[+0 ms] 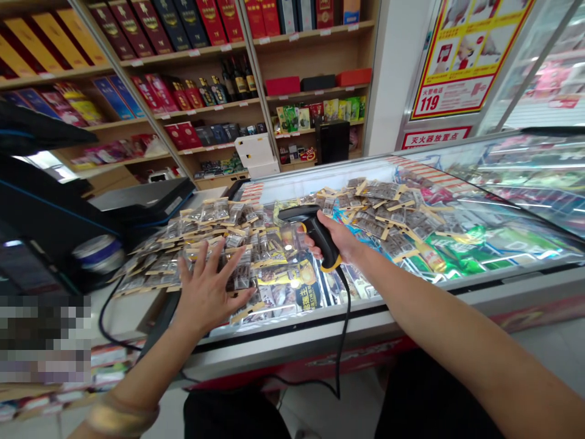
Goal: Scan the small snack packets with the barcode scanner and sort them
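Note:
My right hand (336, 235) is wrapped round the handle of a black and yellow barcode scanner (319, 230), its head pointing left above the glass top. From the handle's end a black cable (345, 329) hangs down past the front edge. Fingers spread, my left hand (205, 292) is over a pile of small clear packets with tan card tops (223, 210); whether it touches them I cannot tell. A second heap of similar packets (381, 201) lies on the glass beyond my right hand.
Under the packets is a glass-topped chest freezer (292, 334) holding colourful bags. Black checkout equipment (36, 207) and a roll-like item (98, 253) stand at the left. Shelves of boxes and bottles (214, 103) line the back. A fire-safety poster (470, 61) hangs at the right.

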`<state>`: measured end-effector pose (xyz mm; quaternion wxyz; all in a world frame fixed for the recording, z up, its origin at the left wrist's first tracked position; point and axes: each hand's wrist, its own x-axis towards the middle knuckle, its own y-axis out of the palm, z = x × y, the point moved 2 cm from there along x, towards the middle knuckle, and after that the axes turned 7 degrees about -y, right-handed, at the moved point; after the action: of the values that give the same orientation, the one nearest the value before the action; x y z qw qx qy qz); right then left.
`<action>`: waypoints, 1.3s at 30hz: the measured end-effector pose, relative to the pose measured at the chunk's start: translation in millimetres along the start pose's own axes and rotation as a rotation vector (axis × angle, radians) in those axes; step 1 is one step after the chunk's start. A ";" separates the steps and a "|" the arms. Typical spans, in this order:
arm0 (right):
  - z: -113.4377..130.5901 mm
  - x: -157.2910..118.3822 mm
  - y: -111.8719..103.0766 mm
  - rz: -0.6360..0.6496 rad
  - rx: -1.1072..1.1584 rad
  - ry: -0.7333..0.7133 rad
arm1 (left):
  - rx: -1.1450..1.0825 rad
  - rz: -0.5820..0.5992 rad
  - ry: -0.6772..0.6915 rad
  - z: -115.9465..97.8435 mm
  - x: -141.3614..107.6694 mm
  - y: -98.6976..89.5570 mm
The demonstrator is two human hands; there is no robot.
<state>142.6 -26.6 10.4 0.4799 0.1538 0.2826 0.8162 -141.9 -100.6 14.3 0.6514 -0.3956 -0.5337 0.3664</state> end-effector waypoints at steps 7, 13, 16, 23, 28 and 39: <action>27.7 -17.2 -12.6 -0.003 -0.018 -0.038 | -0.204 -0.139 -0.075 -12.3 21.7 -30.4; 70.8 -60.1 -63.2 -0.141 -0.120 -0.184 | -0.766 -0.136 -0.153 -96.2 110.4 -17.7; 73.5 -73.3 -84.4 -0.200 -0.131 -0.211 | -0.803 0.042 -0.280 -149.1 153.9 15.2; 65.5 -71.6 -92.1 -0.234 -0.111 -0.177 | -0.523 0.250 -0.470 -194.4 194.0 57.0; 66.3 -71.4 -88.0 -0.213 -0.127 -0.167 | -0.863 0.120 -0.577 -182.7 188.2 62.1; 61.4 -77.0 -84.3 -0.137 -0.155 -0.100 | -1.834 0.068 -0.592 -187.6 130.0 57.6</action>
<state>271.2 -42.3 9.4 0.5587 0.1368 0.2043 0.7921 60.7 17.2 -7.3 -0.0829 -0.6577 -0.7433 -0.0896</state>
